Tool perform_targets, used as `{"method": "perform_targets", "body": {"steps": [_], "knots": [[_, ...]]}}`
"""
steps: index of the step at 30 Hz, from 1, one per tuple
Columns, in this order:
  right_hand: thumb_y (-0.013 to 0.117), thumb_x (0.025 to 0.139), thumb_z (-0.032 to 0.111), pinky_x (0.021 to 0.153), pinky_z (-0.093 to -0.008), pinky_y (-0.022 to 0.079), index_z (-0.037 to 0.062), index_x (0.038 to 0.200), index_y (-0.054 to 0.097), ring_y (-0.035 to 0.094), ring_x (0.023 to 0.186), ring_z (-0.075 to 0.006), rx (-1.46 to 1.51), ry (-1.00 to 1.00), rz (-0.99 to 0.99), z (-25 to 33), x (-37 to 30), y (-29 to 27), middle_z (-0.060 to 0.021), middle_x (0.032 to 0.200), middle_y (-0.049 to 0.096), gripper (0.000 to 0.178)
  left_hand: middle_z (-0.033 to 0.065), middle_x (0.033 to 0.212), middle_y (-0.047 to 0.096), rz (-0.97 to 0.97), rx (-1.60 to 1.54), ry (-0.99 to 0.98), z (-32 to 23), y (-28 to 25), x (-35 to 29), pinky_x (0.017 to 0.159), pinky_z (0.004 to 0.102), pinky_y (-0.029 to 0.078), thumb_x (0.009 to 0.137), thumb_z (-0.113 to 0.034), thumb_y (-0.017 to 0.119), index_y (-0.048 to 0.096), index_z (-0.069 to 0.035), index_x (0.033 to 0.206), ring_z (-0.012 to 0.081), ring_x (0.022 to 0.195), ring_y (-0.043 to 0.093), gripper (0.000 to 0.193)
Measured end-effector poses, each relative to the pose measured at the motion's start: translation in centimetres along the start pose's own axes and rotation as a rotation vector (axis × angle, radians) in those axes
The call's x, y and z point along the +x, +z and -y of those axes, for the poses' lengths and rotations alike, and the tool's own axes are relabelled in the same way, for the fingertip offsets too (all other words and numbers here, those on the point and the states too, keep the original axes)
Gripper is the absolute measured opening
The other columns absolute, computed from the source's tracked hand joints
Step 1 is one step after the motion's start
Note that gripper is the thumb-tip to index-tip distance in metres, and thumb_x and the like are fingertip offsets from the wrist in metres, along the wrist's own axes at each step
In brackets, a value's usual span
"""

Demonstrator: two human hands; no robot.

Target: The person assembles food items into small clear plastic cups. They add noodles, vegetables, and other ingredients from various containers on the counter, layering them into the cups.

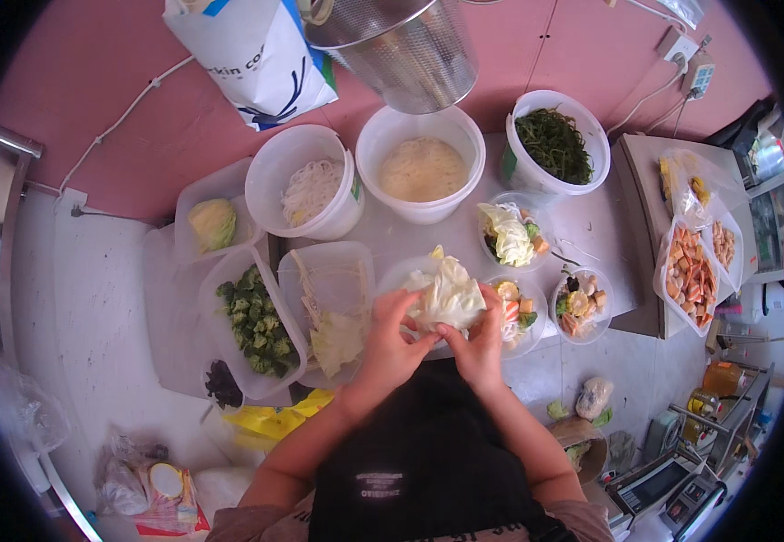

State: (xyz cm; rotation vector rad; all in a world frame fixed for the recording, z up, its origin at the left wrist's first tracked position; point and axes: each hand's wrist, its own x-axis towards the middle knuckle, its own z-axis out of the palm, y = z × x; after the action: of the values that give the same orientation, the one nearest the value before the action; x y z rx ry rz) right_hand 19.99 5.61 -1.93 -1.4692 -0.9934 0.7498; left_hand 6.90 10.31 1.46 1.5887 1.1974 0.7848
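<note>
Pale cabbage leaves [449,296] are held up between my two hands, near the front edge of the table. My left hand [395,341] is closed on their left side, and my right hand [477,345] grips the right side, thumbs almost meeting below. Just behind the leaves is a clear round bowl [396,274], mostly hidden. To the right stand three filled bowls: one topped with cabbage [511,233], one partly behind my right hand [520,318], and one with mixed pieces [581,306]. More cabbage leaves [337,341] lie in a clear tub [369,262] left of my hands.
White buckets hold white noodles [312,191], pale noodles in liquid [424,169] and dark green strips [555,144]. Farther left are broccoli [255,323], a cut cabbage [212,223] and something black [223,384]. A metal strainer [410,59] hangs above; a tray [672,312] of orange-white pieces stands right.
</note>
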Motion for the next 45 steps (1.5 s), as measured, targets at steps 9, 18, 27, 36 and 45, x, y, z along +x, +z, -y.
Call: {"method": "perform_targets", "body": {"steps": [9,18,27,36,45], "knots": [[0.056,0.087,0.011,0.087,-0.0333,0.045,0.0052,0.12,0.042,0.05,0.105,-0.0204,0.709,0.552,0.133,-2.6,0.5,0.8,-0.0085,0.111,0.051,0.036,0.0064,0.104,0.059,0.217,-0.093,-0.158,5.5,-1.5,1.1,0.073,0.0264,0.046,0.08,-0.006,0.066,0.049,-0.002,0.117,0.0143,0.088,0.057,0.041],[0.064,0.079,0.002,0.1,-0.0386,0.036,0.009,0.138,0.024,0.042,0.121,-0.0261,0.896,0.418,-0.06,-1.2,0.8,-2.0,-0.0128,0.133,0.039,0.072,0.0104,0.108,0.06,0.267,-0.659,-0.445,3.5,-3.7,2.4,0.085,0.0327,0.048,0.089,-0.01,0.055,0.048,0.001,0.119,0.0202,0.098,0.059,0.033],[0.062,0.072,-0.01,0.097,-0.0332,0.039,0.0003,0.135,0.035,0.046,0.117,-0.0211,0.895,0.424,0.147,0.6,0.1,-2.1,-0.0109,0.134,0.039,0.069,0.0142,0.127,0.045,0.16,-0.195,0.027,-0.4,-0.9,0.8,0.097,0.0362,0.039,0.084,-0.009,0.061,0.041,-0.001,0.125,0.0235,0.114,0.047,0.045],[0.064,0.08,0.0,0.066,-0.0259,0.051,-0.0003,0.105,0.053,0.059,0.076,-0.0153,0.513,0.601,0.085,0.8,-0.4,-0.5,-0.0073,0.086,0.059,0.027,0.0093,0.123,0.045,0.168,-1.165,-0.394,-0.8,-1.4,2.1,0.095,0.0335,0.042,0.085,0.0,0.055,0.028,-0.008,0.131,0.0205,0.113,0.048,0.054],[0.062,0.082,0.003,0.056,-0.0235,0.047,0.0018,0.095,0.049,0.054,0.074,-0.0095,0.39,0.441,-0.013,0.4,-0.5,0.1,-0.0038,0.083,0.057,0.018,0.0073,0.119,0.045,-0.093,-0.814,-0.199,1.2,-0.2,1.1,0.092,0.033,0.044,0.081,0.004,0.06,0.027,-0.009,0.131,0.018,0.109,0.049,0.062]]}}
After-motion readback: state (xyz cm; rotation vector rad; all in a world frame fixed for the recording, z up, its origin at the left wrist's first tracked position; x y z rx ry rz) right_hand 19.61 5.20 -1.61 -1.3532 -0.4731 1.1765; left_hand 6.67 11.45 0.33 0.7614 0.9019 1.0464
